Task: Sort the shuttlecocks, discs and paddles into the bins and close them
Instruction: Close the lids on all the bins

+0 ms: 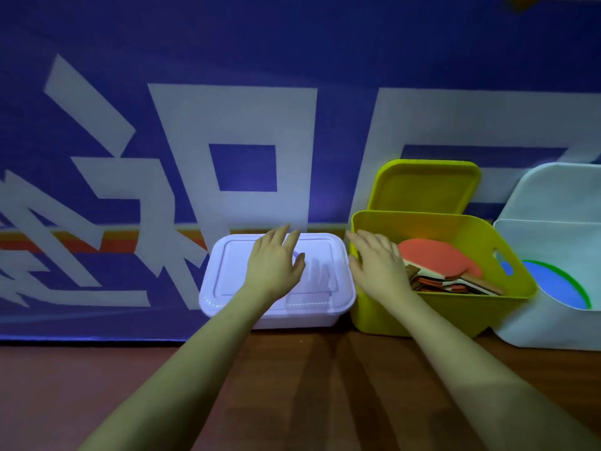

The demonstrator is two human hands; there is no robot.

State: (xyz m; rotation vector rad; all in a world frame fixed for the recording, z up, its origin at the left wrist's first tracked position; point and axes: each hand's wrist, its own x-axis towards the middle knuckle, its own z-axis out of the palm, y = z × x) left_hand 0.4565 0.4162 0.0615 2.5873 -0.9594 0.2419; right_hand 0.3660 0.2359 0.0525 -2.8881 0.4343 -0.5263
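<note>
Bins: you are pressing your flat left hand [276,265] on the white lid [227,275] to seat it, while your open right hand [379,265] is hovering beside the yellow bin [455,314].

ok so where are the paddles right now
In the head view the paddles lie stacked inside the open yellow-green bin, right of centre, between the closed white bin and another white bin.

Bins: I count three in a row, white bin [276,307], yellow-green bin [406,317], pale bin [553,327].
Lids: three, one closed white lid [234,271], two propped open, yellow-green lid [426,187] and pale lid [559,193].
Paddles [439,258]: at least two, stacked red-faced; exact number unclear.
Discs: one blue disc [549,284] visible.
My hands: two, left hand [276,265], right hand [379,265].
</note>
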